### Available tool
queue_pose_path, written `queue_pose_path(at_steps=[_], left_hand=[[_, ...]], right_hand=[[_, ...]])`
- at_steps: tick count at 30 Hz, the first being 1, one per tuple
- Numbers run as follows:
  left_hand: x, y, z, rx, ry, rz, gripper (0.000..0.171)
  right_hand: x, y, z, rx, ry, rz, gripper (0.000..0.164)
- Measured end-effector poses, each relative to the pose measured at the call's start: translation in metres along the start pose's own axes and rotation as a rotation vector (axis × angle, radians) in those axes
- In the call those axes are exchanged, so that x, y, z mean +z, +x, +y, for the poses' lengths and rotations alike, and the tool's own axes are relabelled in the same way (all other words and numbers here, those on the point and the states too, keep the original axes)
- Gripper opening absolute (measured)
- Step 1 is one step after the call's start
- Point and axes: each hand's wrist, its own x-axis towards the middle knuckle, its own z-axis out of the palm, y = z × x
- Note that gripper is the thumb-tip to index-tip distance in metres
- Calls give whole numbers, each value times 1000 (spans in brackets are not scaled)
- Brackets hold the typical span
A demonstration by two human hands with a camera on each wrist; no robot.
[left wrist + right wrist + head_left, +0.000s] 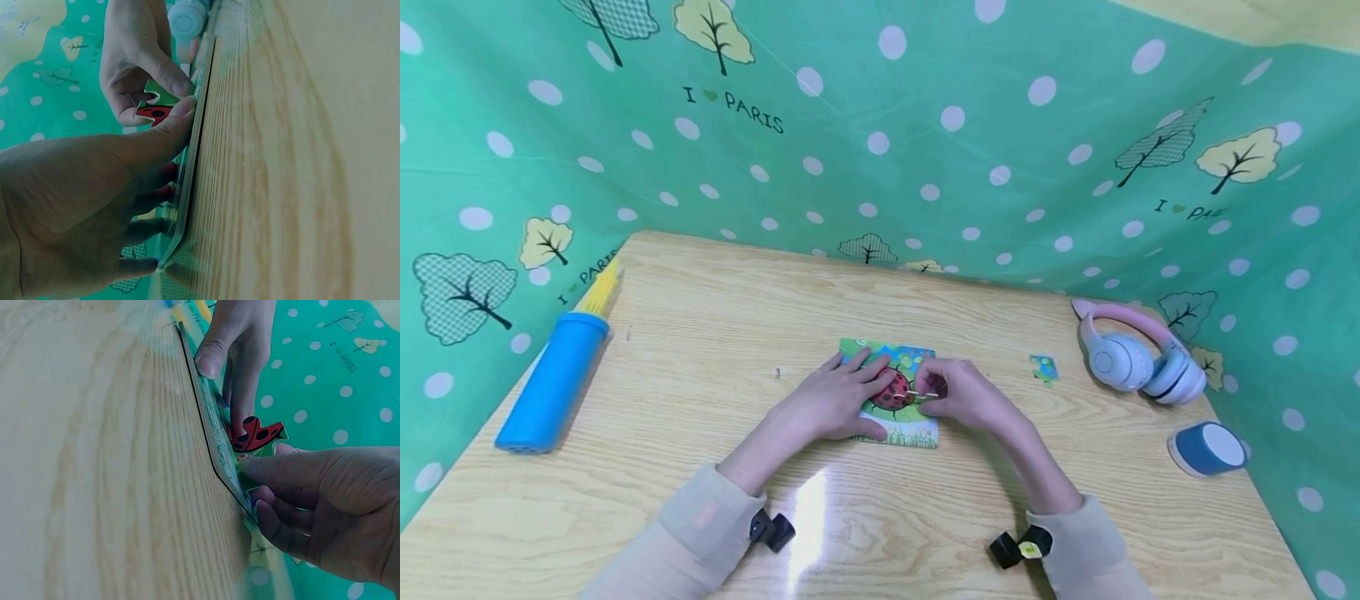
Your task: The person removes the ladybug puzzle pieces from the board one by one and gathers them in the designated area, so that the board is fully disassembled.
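A jigsaw puzzle board point(910, 435) with a red, black-spotted ladybug on a green scene lies flat on the table. My left hand point(831, 402) rests on its left side with spread, straight fingers. At the board's right side, my right hand point(962, 393) pinches a puzzle piece between thumb and fingers. In the right wrist view that puzzle piece point(257, 436) stands tilted up from the board, showing red with black spots. The left wrist view shows green on the puzzle piece point(159, 112) too.
A loose puzzle piece point(1043, 367) lies on the wooden table point(700, 308), right of the board. Farther right are cat-ear headphones point(1123, 360) and a blue-and-white round object point(1206, 450). A blue hand pump point(553, 383) with a yellow nozzle lies at the left edge. A green patterned cloth point(850, 183) hangs behind.
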Motion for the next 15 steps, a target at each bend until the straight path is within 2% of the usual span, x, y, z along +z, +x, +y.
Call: queue_pose_path(at_steps=[5, 15], left_hand=[[1, 0, 0, 0, 1, 2, 90], [-1, -2, -1, 3, 0, 5, 90]], right_hand=[[3, -3, -3, -22, -42, 18, 23], [16, -9, -10, -133, -232, 148, 31]])
